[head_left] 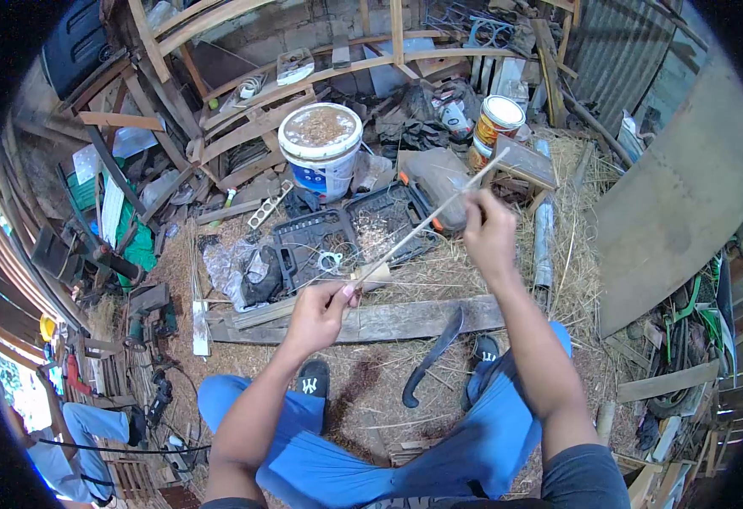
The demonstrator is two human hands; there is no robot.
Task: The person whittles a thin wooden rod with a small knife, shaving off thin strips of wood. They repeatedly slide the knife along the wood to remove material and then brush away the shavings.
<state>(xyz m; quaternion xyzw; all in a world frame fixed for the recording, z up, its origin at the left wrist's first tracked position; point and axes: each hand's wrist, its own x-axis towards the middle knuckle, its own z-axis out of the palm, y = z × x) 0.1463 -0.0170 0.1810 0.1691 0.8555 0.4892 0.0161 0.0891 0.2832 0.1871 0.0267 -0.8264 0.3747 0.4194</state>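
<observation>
A thin, pale stick [418,231] slants across the middle of the head view, rising to the right. My left hand [319,316] pinches its lower end between thumb and fingers. Higher up, the closed fingers of my right hand [488,233] are at the stick's upper part. Below lies a wooden plank [363,324], with a short yellowish wood piece [373,276] just behind it. A machete [432,360] with a dark handle rests with its blade tip against the plank, between my feet.
Behind the plank lies an open black tool case [312,246] with wood chips. A lidded white-and-blue bucket [321,153] and stacked paint cans [499,120] stand farther back. A large board [685,195] leans at right. Another person [87,441] sits at lower left.
</observation>
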